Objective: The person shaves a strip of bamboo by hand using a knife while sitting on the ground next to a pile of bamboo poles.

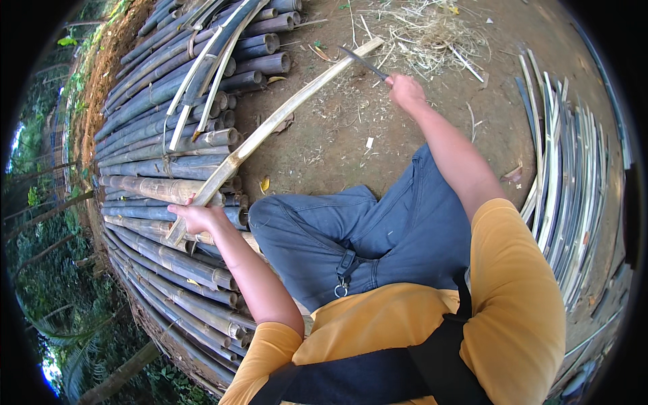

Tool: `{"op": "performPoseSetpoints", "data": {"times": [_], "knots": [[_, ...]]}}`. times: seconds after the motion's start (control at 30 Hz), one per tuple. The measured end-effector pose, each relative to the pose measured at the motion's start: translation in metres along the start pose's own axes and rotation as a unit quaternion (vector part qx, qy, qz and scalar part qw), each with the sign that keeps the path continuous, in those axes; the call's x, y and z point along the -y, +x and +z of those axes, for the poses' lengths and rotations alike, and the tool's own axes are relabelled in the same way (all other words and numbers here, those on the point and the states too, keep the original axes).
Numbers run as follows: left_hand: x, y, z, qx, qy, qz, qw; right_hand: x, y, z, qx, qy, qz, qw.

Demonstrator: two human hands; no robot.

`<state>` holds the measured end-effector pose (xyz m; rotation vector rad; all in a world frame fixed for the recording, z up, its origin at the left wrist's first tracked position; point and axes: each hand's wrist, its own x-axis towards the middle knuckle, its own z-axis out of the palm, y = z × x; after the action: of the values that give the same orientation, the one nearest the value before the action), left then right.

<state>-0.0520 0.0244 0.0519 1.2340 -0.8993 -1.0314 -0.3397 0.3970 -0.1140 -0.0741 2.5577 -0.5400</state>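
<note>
A long, pale split bamboo strip (253, 143) slants across the view, from low on the left up to the top middle. Around its lower end my left hand (197, 217) is closed, above the stacked poles. My right hand (406, 91) grips the handle of a knife (363, 63), my arm stretched forward. The dark blade lies against the strip near its far end; whether it has cut in, I cannot tell.
Many bamboo poles (192, 169) lie stacked on the left, with loose split strips (223, 57) on top. Fibrous shavings (439, 37) heap up on the dirt ground ahead. A bundle of split strips (567, 189) lies on the right. My bent legs (364, 229) are in the middle.
</note>
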Motion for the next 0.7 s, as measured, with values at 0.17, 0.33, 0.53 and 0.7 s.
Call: {"op": "performPoseSetpoints", "data": {"times": [0.17, 0.33, 0.53, 0.7], "knots": [[-0.005, 0.002, -0.005, 0.009, 0.021, 0.000, 1.000, -0.013, 0.010, 0.012, -0.007, -0.048, -0.084, 0.995], [0.006, 0.010, -0.008, 0.013, -0.005, 0.019, 1.000, -0.024, 0.032, 0.023, -0.053, 0.012, 0.030, 0.998], [0.010, 0.012, -0.006, 0.002, 0.001, -0.010, 1.000, -0.046, 0.040, 0.015, -0.044, -0.024, 0.002, 0.999], [0.003, 0.018, -0.009, 0.038, 0.023, -0.018, 0.999, -0.050, 0.045, 0.014, -0.060, 0.024, 0.072, 0.995]]}}
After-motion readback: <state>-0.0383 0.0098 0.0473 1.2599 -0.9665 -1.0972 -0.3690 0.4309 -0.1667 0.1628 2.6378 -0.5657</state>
